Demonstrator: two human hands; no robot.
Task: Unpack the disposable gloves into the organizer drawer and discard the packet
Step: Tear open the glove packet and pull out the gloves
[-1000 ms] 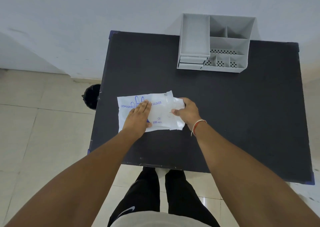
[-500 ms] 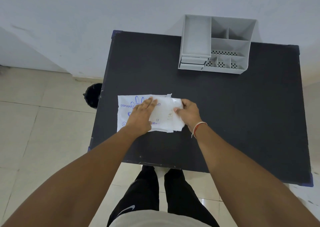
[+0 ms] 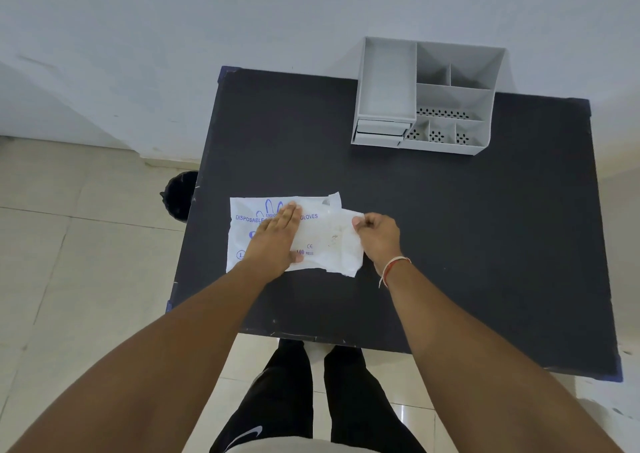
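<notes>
Worktop [image 3: 450, 231]: a dark rectangular surface set against a pale wall, seen from above, with the person standing at its near edge at 6 o'clock.
Organizer [image 3: 427, 96]: a grey plastic unit at about 1 o'clock on the worktop, against the wall. It has one long tray on its left side, open compartments on its right, some with perforated floors, and two shut drawers [image 3: 381, 132] stacked at its front left.
Packet [image 3: 322, 238]: a white plastic packet printed in blue with "DISPOSABLE" and "GLOVES", lying flat at about 9 o'clock on the worktop, well apart from the organizer. Its right end is torn and ragged, with pale film showing there.
Bin [image 3: 180, 194]: a small dark bin on the tiled floor, just past the worktop's left edge at 9 o'clock.
Left hand [image 3: 277, 241]: laid palm down on the middle of the packet, fingers straight and together, pressing it flat; an open grip, holding nothing.
Right hand [image 3: 379, 236]: at the packet's torn right end, fingers curled, the grip pinching the pale film at that edge.
Wristband [image 3: 393, 269]: red and white threads on the right wrist.
</notes>
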